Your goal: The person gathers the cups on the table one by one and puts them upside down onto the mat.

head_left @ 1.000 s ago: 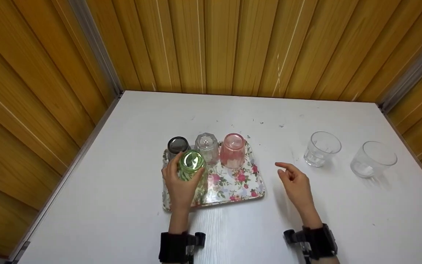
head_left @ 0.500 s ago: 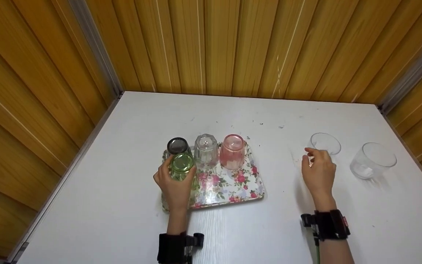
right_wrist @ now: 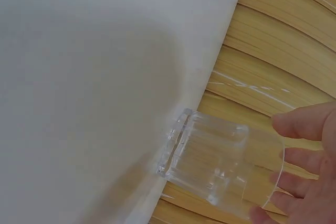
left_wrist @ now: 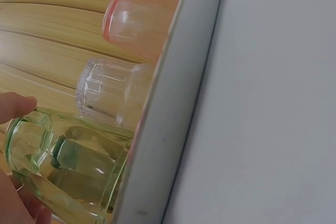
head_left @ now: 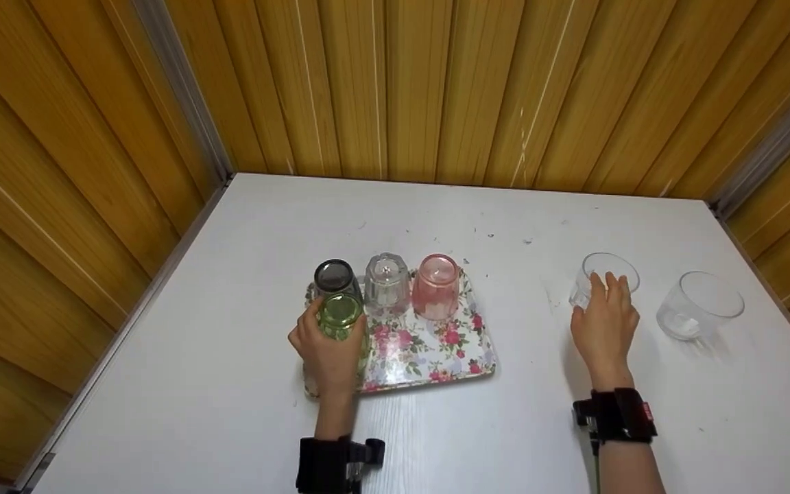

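Observation:
My left hand (head_left: pixel 328 353) grips an upside-down green glass (head_left: pixel 341 310) at the front left of a floral tray (head_left: pixel 463 363). In the left wrist view, the thumb and fingers lie around the base end of the green glass (left_wrist: pixel 68 156), whose rim is down at the tray. Over on the right, my right hand (head_left: pixel 606 329) is at the near side of an upright clear glass (head_left: pixel 580 291). The right wrist view has the spread fingers and thumb by the rim of that clear glass (right_wrist: pixel 210 156), not closed round it.
Behind the green glass, a dark glass (head_left: pixel 333 276), a faceted clear glass (head_left: pixel 387 283) and a pink glass (head_left: pixel 436 287) stand upside down along the tray's back. Another upright clear glass (head_left: pixel 681 315) stands at far right. Wood-look walls (head_left: pixel 409 89) border the white table (head_left: pixel 285 213).
My right hand has moved rightward and forward from beside the tray to the nearer clear glass. My left hand has shifted the green glass slightly left and nearer; lately it stays put.

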Demonstrator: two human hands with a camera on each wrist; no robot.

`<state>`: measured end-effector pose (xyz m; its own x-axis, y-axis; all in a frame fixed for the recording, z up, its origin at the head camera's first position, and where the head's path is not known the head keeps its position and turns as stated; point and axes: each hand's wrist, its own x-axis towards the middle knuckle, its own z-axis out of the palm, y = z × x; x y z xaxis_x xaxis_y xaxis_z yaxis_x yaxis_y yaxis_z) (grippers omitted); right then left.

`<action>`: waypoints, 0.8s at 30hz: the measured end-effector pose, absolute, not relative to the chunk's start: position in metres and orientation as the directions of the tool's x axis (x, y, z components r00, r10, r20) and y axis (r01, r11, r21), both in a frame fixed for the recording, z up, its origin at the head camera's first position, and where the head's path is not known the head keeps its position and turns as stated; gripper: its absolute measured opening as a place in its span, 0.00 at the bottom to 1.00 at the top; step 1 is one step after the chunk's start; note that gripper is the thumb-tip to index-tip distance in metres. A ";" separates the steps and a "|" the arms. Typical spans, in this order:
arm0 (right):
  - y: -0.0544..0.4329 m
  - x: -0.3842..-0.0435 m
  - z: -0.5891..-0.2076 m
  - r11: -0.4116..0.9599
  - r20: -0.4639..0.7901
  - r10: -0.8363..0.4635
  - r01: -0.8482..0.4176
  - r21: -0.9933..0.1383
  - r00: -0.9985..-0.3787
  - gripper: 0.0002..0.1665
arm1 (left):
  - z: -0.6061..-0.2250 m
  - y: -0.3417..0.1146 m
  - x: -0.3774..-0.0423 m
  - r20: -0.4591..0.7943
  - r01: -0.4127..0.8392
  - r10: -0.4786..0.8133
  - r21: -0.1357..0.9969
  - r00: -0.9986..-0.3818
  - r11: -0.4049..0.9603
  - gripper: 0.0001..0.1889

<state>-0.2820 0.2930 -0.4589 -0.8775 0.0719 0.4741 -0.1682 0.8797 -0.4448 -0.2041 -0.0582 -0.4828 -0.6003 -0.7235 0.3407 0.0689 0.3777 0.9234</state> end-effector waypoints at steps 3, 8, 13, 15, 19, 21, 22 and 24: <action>0.293 -0.282 -0.460 0.889 0.477 0.079 -0.154 -0.430 -0.876 0.33 | -0.484 -0.058 -0.204 0.342 0.052 -0.728 0.920 -0.595 0.389 0.35; 0.293 -0.282 -0.462 0.887 0.515 0.096 -0.162 -0.433 -0.852 0.31 | -0.483 -0.057 -0.203 0.333 0.029 -0.733 0.919 -0.593 0.394 0.35; 0.292 -0.281 -0.462 0.899 0.532 0.101 -0.152 -0.410 -0.841 0.28 | -0.483 -0.056 -0.203 0.319 0.010 -0.736 0.920 -0.597 0.391 0.35; 0.292 -0.281 -0.463 0.909 0.561 0.097 -0.156 -0.386 -0.822 0.26 | -0.483 -0.056 -0.203 0.319 0.010 -0.736 0.921 -0.597 0.390 0.35; 0.291 -0.280 -0.463 0.925 0.648 0.078 -0.189 -0.331 -0.757 0.21 | -0.483 -0.056 -0.203 0.326 0.016 -0.735 0.919 -0.595 0.394 0.36; 0.290 -0.280 -0.463 0.929 0.678 0.068 -0.201 -0.310 -0.732 0.19 | -0.483 -0.056 -0.203 0.329 0.019 -0.736 0.918 -0.592 0.395 0.35; 0.290 -0.280 -0.463 0.931 0.685 0.066 -0.203 -0.304 -0.725 0.18 | -0.483 -0.056 -0.203 0.329 0.018 -0.737 0.918 -0.590 0.395 0.35; 0.290 -0.280 -0.463 0.932 0.689 0.067 -0.201 -0.301 -0.722 0.17 | -0.483 -0.056 -0.203 0.331 0.017 -0.741 0.918 -0.585 0.396 0.35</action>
<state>-0.2797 0.2901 -0.4628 -0.7215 0.0667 0.6892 -0.2012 0.9322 -0.3008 -0.2034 -0.0559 -0.4833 -0.5845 -0.7409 0.3308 0.0172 0.3963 0.9180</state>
